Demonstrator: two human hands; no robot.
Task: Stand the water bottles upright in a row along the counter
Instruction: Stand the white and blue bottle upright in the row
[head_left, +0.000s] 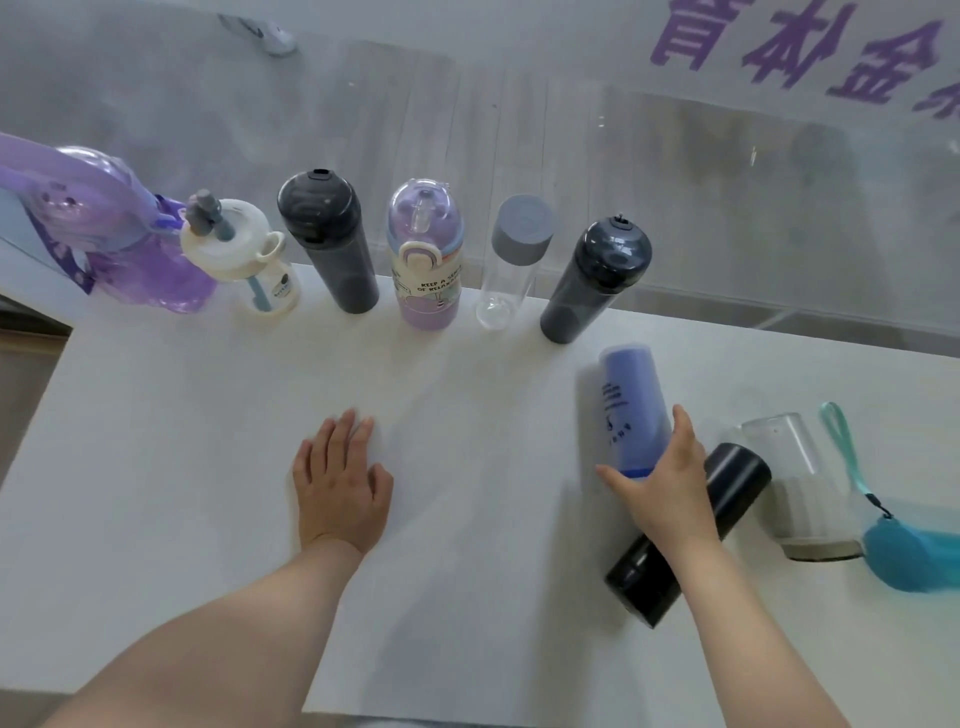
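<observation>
Several bottles stand upright in a row along the far edge of the white counter (208, 441): a large purple one (98, 234), a cream one with a straw (244, 260), a dark grey one (327, 239), a lilac printed one (426, 260), a clear one with a grey cap (511, 254) and another dark grey one (597, 280). My right hand (670, 483) grips the cap end of a blue bottle (631, 410), which is tilted with its base toward the row. My left hand (337, 478) lies flat and open on the counter. A black bottle (691, 535) lies on its side under my right wrist.
A clear bottle (795, 467) with a teal strap (841, 447) lies on its side at the right, next to a teal object (914, 556). A glass panel (675, 182) rises behind the row. The counter's left edge drops off near the purple bottle.
</observation>
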